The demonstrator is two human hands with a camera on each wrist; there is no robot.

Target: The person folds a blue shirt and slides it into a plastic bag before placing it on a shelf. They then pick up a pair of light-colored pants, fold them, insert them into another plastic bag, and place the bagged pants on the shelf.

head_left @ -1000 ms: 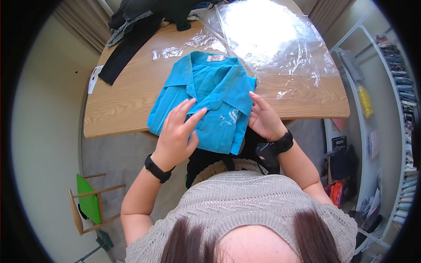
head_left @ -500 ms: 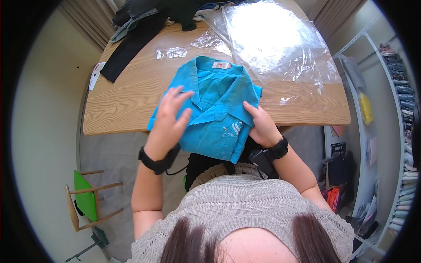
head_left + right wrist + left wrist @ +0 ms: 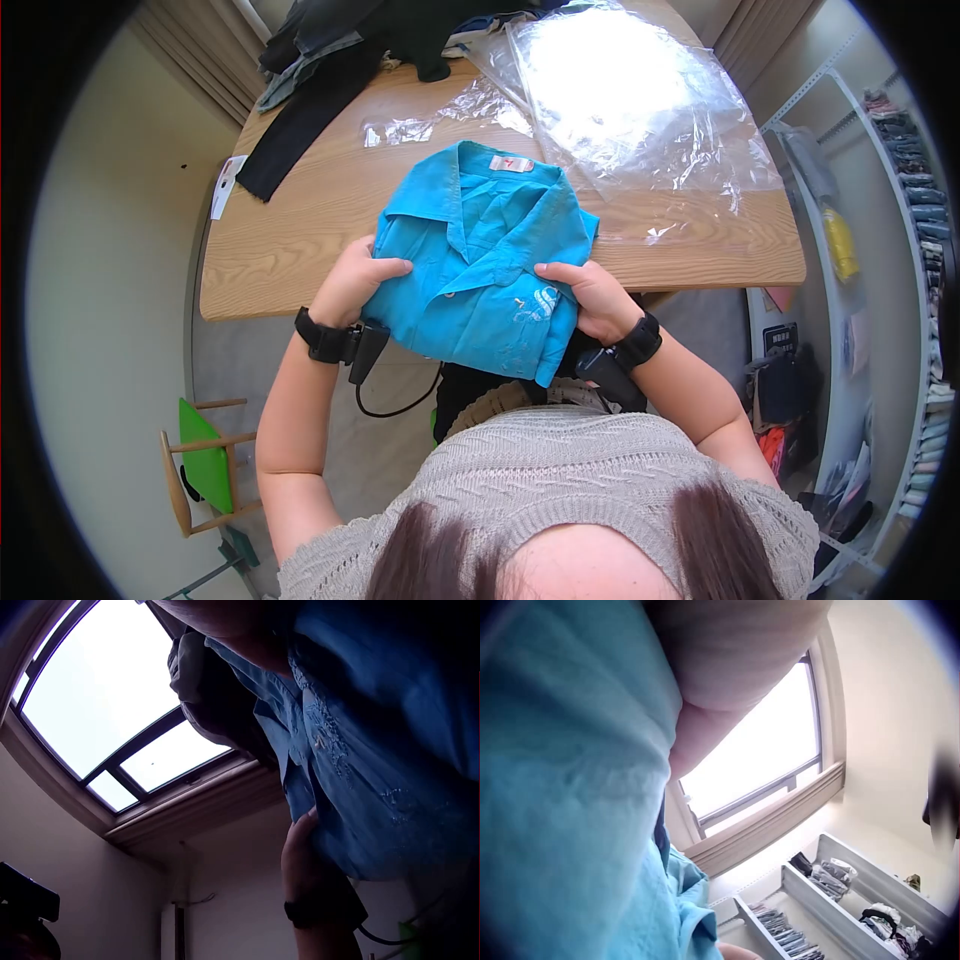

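A folded blue shirt (image 3: 480,270) with white embroidery and a collar label is held at the table's near edge, its collar toward the far side. My left hand (image 3: 354,279) grips the shirt's left side, thumb on top and fingers hidden beneath. On the right side, my right hand (image 3: 597,296) pinches it the same way, thumb near the embroidery. The blue fabric (image 3: 570,787) fills the left of the left wrist view. In the right wrist view the embroidered front (image 3: 330,742) hangs beside the fingers.
Clear plastic bags (image 3: 640,110) lie on the right and back of the wooden table (image 3: 270,250). Dark clothes (image 3: 310,120) are heaped at the back left. A green chair (image 3: 205,460) stands at lower left, and shelves with folded items (image 3: 925,220) line the right.
My left hand has moved from above the shirt's front down to its left side and taken hold. The shirt has shifted slightly toward me and to the right.
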